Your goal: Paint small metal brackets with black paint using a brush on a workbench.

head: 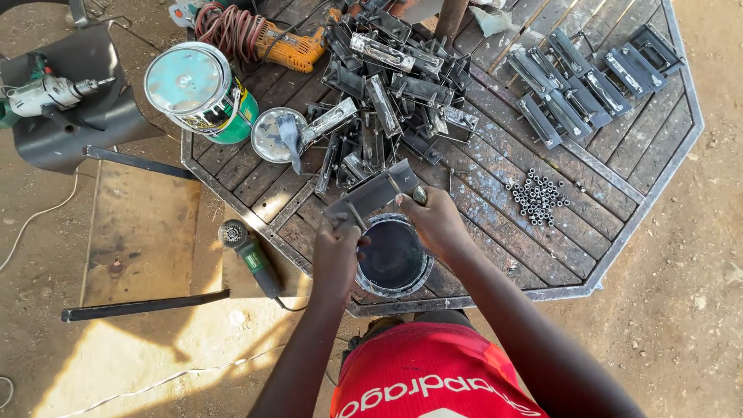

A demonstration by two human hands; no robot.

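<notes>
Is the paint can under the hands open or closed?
Open. The paint can has no lid on; its round rim shows, with dark paint inside. A detached lid lies farther back on the table.

1. Open paint tin (393,259): near rim hidden behind both hands at the table's (495,224) near edge.
2. Orange drill (290,42): partly hidden under the red coiled cable (228,31).
3. Small nuts (538,197): too small to count.

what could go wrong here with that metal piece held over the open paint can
The left hand and right hand hold a metal bracket right above the open can of dark paint, which stands at the table edge; a slip could drop the bracket in and splash, or tip the can off. An angle grinder lies near the left elbow, so its cord may snag.
</notes>
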